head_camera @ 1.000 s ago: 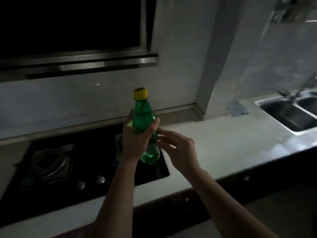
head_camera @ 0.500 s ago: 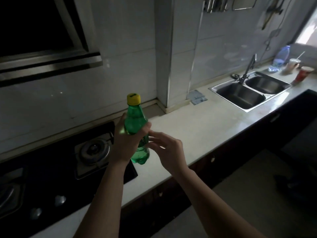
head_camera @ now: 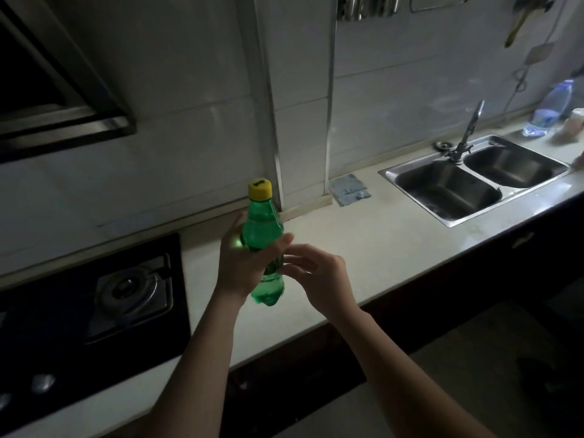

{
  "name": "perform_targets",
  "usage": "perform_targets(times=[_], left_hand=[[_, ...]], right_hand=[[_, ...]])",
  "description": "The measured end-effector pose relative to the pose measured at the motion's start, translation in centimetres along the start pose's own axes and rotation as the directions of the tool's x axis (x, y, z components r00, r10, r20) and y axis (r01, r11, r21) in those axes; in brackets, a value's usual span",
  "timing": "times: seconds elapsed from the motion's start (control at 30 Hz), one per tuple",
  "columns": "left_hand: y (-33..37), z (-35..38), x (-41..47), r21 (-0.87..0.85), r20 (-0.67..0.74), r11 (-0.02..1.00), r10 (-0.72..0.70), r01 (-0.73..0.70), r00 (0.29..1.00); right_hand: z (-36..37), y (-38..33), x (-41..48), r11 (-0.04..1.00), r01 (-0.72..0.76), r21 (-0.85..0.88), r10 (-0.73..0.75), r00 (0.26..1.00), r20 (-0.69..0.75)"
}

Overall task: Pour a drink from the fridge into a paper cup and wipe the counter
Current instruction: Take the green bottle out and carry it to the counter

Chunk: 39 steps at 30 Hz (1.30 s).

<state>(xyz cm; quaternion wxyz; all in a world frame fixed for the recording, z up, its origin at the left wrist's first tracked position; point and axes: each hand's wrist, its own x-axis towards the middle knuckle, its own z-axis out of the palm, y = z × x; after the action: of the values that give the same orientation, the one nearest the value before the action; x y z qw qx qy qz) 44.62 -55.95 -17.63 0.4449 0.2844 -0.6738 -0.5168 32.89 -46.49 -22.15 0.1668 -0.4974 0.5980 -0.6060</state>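
A green plastic bottle (head_camera: 262, 229) with a yellow cap (head_camera: 260, 189) stands upright in the air above the pale counter (head_camera: 363, 241). My left hand (head_camera: 243, 263) grips it round the middle, thumb across the front. My right hand (head_camera: 319, 276) hovers just right of the bottle with loosely curled fingers, its fingertips near the lower half; whether they touch it I cannot tell. A blue-grey cloth (head_camera: 349, 194) lies by the wall corner. At the far right edge stands a blurred pale cup (head_camera: 573, 121).
A black gas hob (head_camera: 94, 298) fills the counter's left part under a range hood (head_camera: 60, 121). A double steel sink (head_camera: 474, 178) with a tap (head_camera: 467, 134) lies at the right. A clear water bottle (head_camera: 550, 109) stands beyond it. Dark cabinets run below the counter.
The view has swung right, bringing the sink and far counter into sight. Both hands and the bottle keep the same pose in front of me.
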Motion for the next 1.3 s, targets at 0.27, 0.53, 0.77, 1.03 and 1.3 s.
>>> perform_targets(times=[0.27,0.53,0.77,1.03,1.3], left_hand=[[-2.9,6.1,5.4,0.135,0.098,0.989,-0.077,0.063,0.992],[-5.7,15.9,13.8,-0.062,0.272,0.997,-0.031,0.049,0.962],[-8.1,20.2,17.7,0.012,0.324,1.000,-0.015,0.012,0.946],[-11.5,22.2,21.1,0.130,0.146,0.985,-0.131,0.112,0.981],[-15.7,25.2,23.1,0.158,-0.157,0.946,-0.261,0.285,0.953]], right_hand=[[-4.9,4.7,3.8,0.999,-0.008,-0.049,0.007,1.000,-0.030],[-13.0,8.6,10.3,0.978,-0.066,-0.198,0.033,0.986,-0.166],[-15.6,12.9,13.4,0.969,-0.133,-0.210,0.079,0.966,-0.246],[-16.7,18.9,18.6,0.979,-0.146,-0.143,0.134,0.987,-0.086],[-18.4,25.6,23.9,0.993,-0.082,-0.091,0.100,0.970,0.221]])
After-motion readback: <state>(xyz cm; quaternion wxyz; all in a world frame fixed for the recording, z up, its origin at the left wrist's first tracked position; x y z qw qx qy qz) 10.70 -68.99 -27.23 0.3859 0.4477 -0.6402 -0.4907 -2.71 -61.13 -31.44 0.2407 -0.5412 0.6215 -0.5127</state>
